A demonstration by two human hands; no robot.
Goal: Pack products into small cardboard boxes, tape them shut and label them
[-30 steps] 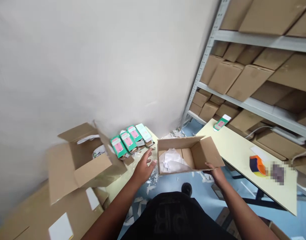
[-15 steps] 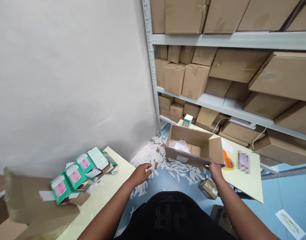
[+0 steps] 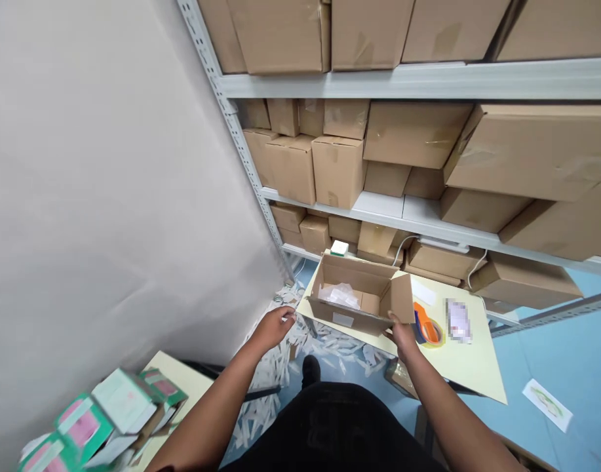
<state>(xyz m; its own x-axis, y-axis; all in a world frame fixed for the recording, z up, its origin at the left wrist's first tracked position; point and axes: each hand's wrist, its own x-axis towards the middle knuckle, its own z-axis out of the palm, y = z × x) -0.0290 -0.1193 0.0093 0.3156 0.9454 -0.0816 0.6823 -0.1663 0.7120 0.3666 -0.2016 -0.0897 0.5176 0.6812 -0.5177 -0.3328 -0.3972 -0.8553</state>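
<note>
My right hand [image 3: 402,339] grips the near right corner of an open cardboard box [image 3: 352,319], thumb on the inside by the raised end flap. Crumpled clear plastic [image 3: 340,295] lies in the box, and a white label is on its near side. My left hand [image 3: 274,328] is just left of the box, not touching it. Its fingers are loosely bent, thumb and forefinger slightly apart, with nothing visible between them. Right of the box, an orange tape dispenser [image 3: 428,326] with a tape roll lies on the pale table [image 3: 470,360].
A small green-and-white box [image 3: 339,248] stands behind the cardboard box. Green-and-pink cartons [image 3: 81,419] lie on another table at lower left. Shelves of cardboard boxes [image 3: 337,167] rise ahead. White paper strips [image 3: 261,373] litter the floor. A taped carton [image 3: 401,377] sits below the table.
My view has turned right and moved toward the shelves. The cardboard box, still in my right hand, is now over the pale table. My left hand has come closer to it.
</note>
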